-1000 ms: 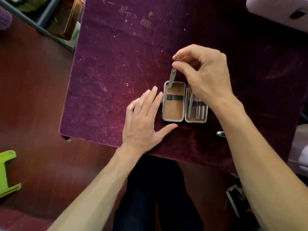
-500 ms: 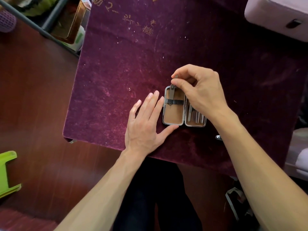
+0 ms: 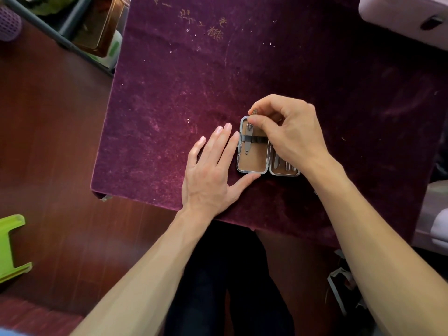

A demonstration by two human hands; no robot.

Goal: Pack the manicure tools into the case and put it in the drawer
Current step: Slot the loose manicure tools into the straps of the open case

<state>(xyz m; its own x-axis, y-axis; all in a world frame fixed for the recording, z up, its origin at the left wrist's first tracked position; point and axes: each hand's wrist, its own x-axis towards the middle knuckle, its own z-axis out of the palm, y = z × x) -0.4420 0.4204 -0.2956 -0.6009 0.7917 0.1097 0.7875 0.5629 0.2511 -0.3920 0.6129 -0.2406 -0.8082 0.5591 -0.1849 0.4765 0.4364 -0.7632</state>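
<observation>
A small metal-rimmed case [image 3: 252, 163] with a tan lining lies open on the purple velvet table top [image 3: 194, 93]. Its left half holds a slim metal tool [image 3: 247, 144] tucked under a dark elastic strap. My right hand [image 3: 288, 132] pinches the tool's upper end at the case's far rim and covers most of the right half, where several metal tools [image 3: 286, 166] show. My left hand [image 3: 213, 170] lies flat on the table, its fingers and thumb against the case's left and near edges.
A pale box [image 3: 409, 18] sits at the table's far right corner. A rack with jars [image 3: 101, 27] stands off the far left edge. A green plastic stool [image 3: 12, 246] stands on the dark wood floor at the left. My legs are under the table's near edge.
My right hand has come down and slid the metal tool under the strap in the case's left half. My left hand has stayed flat against the case.
</observation>
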